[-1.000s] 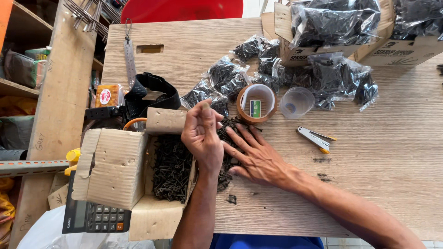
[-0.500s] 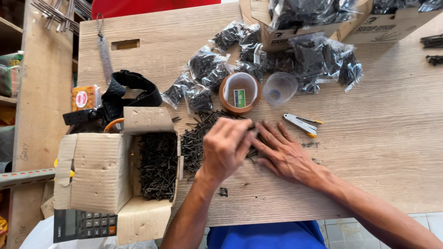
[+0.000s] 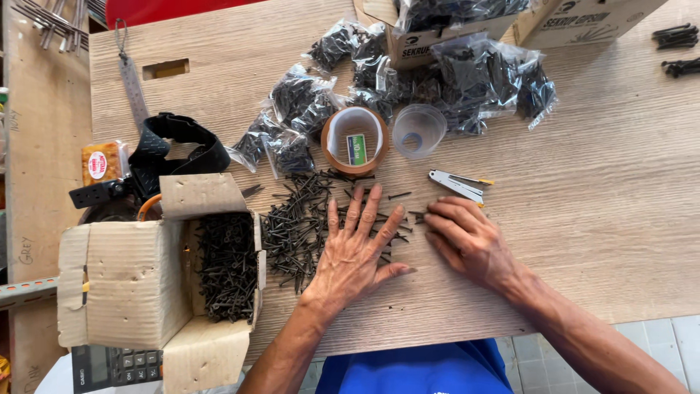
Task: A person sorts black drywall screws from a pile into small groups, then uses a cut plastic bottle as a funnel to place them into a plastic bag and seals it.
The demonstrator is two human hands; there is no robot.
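The left hand (image 3: 355, 252) is lying flat, fingers spread, on the loose black screws (image 3: 295, 226); the right hand (image 3: 467, 237) is resting curled, grasping nothing. Sweeping gently would be keeping screws together.

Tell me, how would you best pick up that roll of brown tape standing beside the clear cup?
Probably from above: the tape roll lies flat with its open core facing up. Pinch its brown wall, one finger inside the core and one outside, on the bare side away from the plastic cup and screw bags.
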